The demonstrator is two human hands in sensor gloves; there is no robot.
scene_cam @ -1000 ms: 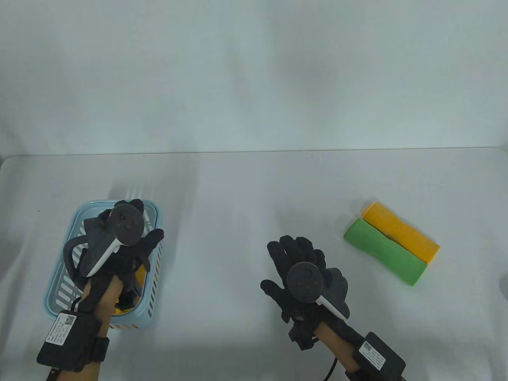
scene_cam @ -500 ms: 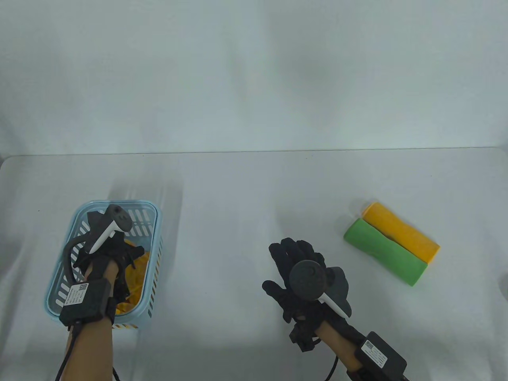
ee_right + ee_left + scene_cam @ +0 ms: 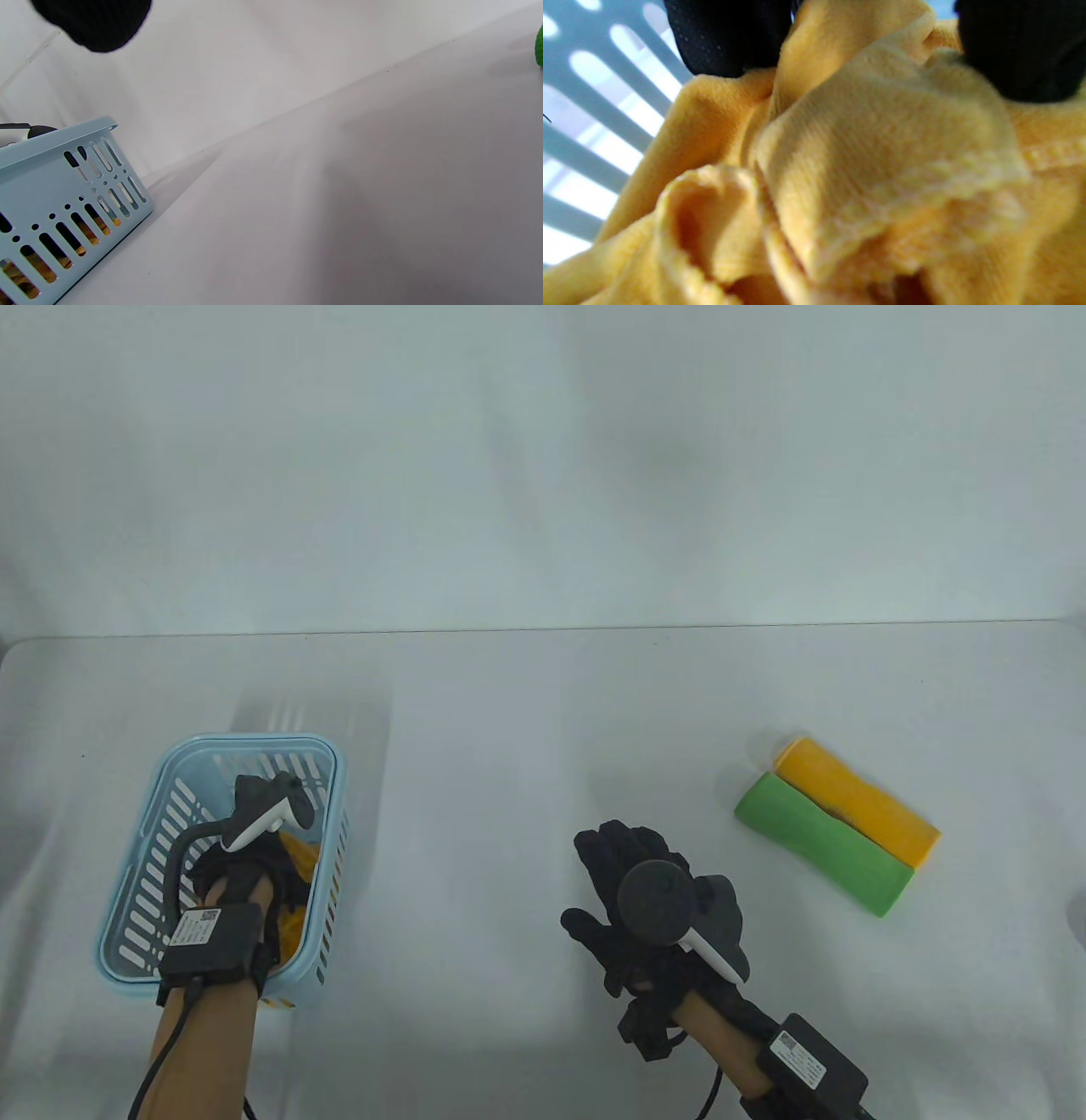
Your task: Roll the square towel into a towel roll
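Table view: left hand [image 3: 246, 869] reaches deep into blue basket [image 3: 136, 891] onto crumpled yellow towel [image 3: 299, 857], finger pose hidden there; right hand [image 3: 645, 899] rests flat on table [image 3: 509, 729], fingers loosely spread; green roll [image 3: 821, 843] and yellow roll [image 3: 859, 801] lie touching, well to the right. Left wrist view: two fingertips [image 3: 729, 38] press into towel folds, so best to pinch one hemmed edge. Right wrist view: basket side, bare table.

Bright, even light with soft shadows on the table [image 3: 509, 729]; the left wrist view is blurred close-up.
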